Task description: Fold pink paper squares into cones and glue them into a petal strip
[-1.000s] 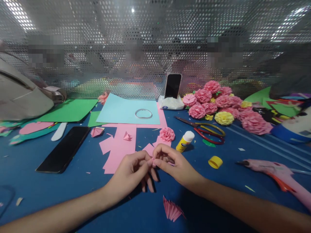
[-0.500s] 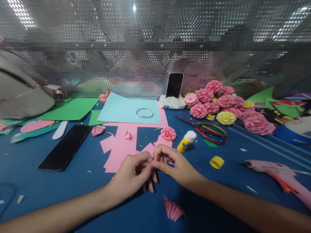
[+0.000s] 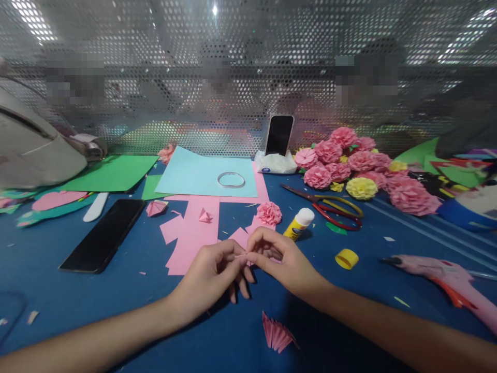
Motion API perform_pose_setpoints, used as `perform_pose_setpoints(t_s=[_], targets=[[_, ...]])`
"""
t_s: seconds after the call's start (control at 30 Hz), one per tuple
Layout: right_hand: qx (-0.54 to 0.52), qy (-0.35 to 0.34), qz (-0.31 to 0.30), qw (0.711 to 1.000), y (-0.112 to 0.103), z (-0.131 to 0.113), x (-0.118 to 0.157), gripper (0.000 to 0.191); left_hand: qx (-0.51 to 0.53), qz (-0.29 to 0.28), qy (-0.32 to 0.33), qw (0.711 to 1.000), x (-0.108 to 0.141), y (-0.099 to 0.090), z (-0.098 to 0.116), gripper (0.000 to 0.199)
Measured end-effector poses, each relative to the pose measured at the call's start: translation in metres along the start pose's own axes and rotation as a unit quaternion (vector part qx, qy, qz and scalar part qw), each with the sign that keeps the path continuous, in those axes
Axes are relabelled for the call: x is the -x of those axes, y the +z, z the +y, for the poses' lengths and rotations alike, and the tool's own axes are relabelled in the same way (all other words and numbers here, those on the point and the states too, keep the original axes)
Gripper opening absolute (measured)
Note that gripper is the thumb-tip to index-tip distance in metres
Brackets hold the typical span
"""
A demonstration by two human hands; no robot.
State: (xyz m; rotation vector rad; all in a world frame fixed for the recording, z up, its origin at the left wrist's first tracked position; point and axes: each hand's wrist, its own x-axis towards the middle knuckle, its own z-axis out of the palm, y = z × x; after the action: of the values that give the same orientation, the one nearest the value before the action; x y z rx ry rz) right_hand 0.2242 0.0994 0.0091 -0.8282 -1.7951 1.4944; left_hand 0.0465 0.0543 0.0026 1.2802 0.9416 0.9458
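Observation:
My left hand [image 3: 213, 267] and my right hand [image 3: 281, 256] meet at the middle of the blue table, fingertips pinched on a small pink paper piece [image 3: 241, 255] that is mostly hidden. Below them lies a pleated pink paper fan [image 3: 277, 334]. Pink paper sheets [image 3: 196, 238] lie just beyond my left hand, with a small folded pink piece [image 3: 205, 215] on top. A pink paper flower [image 3: 268, 213] sits behind my right hand. Beside that hand a yellow glue stick [image 3: 298, 224] leans, its white top up.
Scissors [image 3: 330, 204], a yellow cap [image 3: 347, 259] and a pink glue gun [image 3: 438, 274] lie right. Pink paper flowers [image 3: 361, 160] are heaped behind. At left are a black phone [image 3: 104, 235] and green paper [image 3: 112, 173]. Blue paper [image 3: 205, 173] bears a ring. A perforated metal panel [image 3: 233, 124] stands behind.
My right hand has shifted slightly up, and its fingertips have moved a little left against those of my left hand. The left hand's lower fingers have moved slightly to the right.

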Motion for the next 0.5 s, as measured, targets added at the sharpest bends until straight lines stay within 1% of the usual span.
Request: perform_pose_setpoints(t_s=[0.13,0.27,0.4,0.5], targets=[[-0.008,0.000,0.017,1.000,0.0002,-0.0017,-0.0007,0.018,0.039,0.006,-0.004,0.999,-0.0013,-0.0016,0.0007,0.033],[0.004,-0.010,0.023,1.000,-0.0003,-0.0029,-0.0010,0.012,0.064,0.004,-0.006,0.998,-0.0038,-0.0046,-0.0005,0.034],[0.055,-0.014,0.015,0.998,-0.0002,-0.0034,-0.0003,0.008,0.069,0.000,-0.016,0.997,-0.0062,-0.0068,-0.0003,0.033],[0.119,-0.038,0.010,0.992,-0.0005,-0.0040,0.0016,0.009,0.066,-0.002,-0.026,0.997,-0.0070,-0.0077,0.0006,0.034]])
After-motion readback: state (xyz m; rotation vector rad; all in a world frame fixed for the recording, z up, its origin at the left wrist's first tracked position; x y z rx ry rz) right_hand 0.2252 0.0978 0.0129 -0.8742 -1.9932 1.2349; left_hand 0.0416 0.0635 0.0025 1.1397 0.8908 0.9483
